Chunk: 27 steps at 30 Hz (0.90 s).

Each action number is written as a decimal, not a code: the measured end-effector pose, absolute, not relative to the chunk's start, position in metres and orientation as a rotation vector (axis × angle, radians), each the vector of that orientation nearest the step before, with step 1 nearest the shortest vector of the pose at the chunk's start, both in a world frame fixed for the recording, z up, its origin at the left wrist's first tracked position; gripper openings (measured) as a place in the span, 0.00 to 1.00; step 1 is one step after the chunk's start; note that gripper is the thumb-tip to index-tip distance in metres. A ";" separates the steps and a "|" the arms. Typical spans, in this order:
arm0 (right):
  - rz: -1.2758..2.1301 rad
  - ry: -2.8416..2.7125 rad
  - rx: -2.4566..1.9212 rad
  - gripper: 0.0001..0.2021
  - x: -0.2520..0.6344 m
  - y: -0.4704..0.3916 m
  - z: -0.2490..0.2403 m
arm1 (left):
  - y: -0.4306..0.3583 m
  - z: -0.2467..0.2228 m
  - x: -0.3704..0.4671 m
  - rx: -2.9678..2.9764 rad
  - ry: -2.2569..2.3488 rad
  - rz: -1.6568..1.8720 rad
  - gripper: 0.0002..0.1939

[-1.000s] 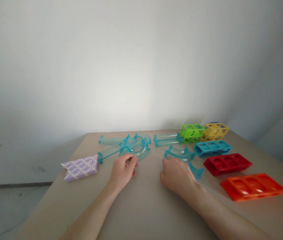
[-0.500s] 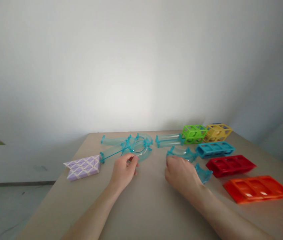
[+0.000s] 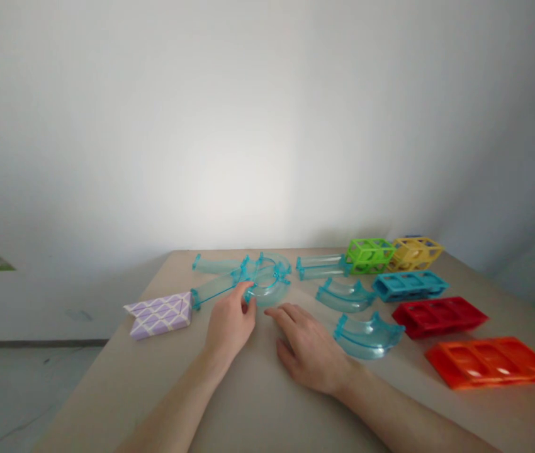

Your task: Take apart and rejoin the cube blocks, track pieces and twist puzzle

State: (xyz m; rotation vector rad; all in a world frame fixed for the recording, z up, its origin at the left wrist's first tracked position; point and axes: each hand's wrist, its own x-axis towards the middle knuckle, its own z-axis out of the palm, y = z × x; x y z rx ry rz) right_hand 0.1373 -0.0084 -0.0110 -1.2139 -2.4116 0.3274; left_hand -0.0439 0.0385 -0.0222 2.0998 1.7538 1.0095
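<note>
My left hand (image 3: 231,319) is at the near left end of a clear blue curved track piece (image 3: 272,297), its thumb and forefinger closed about that end. Just to the right, my right hand (image 3: 309,348) rests low over the table, fingers stretched out and holding nothing. The tip of its forefinger points toward the curved piece, a little short of it. Behind this piece lie more clear blue track parts, among them a straight track piece (image 3: 218,288) slanting left. To the right of my right hand are two loose curved track pieces, a nearer one (image 3: 369,338) and a farther one (image 3: 345,296).
A purple lattice-patterned block (image 3: 161,316) lies at the left. Along the right stand openwork blocks: green (image 3: 370,255), yellow (image 3: 416,253), blue (image 3: 410,285), red (image 3: 440,316) and orange (image 3: 494,363). A straight track pair (image 3: 323,267) sits near the wall (image 3: 267,126).
My right hand has moved left, away from the loose curved pieces, and its fingers have straightened. My left hand has stayed nearly in place at the curved track piece.
</note>
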 end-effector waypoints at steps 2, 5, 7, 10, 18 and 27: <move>0.339 -2.381 -1.224 0.30 0.139 -0.006 -0.014 | 0.038 -0.022 -0.043 2.067 1.765 1.008 0.14; 0.300 -2.334 -1.248 0.34 0.138 -0.001 -0.018 | 0.038 -0.020 -0.042 2.027 1.758 1.039 0.12; 0.256 -2.337 -1.244 0.36 0.135 0.004 -0.020 | 0.039 -0.020 -0.042 2.003 1.742 1.068 0.11; 0.238 -2.365 -1.254 0.36 0.130 0.011 -0.023 | 0.040 -0.022 -0.042 1.969 1.731 1.100 0.10; 0.251 -2.365 -1.233 0.25 0.132 0.010 -0.016 | 0.044 -0.026 -0.044 1.929 1.744 1.103 0.16; 0.241 -2.338 -0.820 0.18 0.135 -0.001 -0.006 | 0.049 -0.029 -0.046 1.806 1.707 1.154 0.15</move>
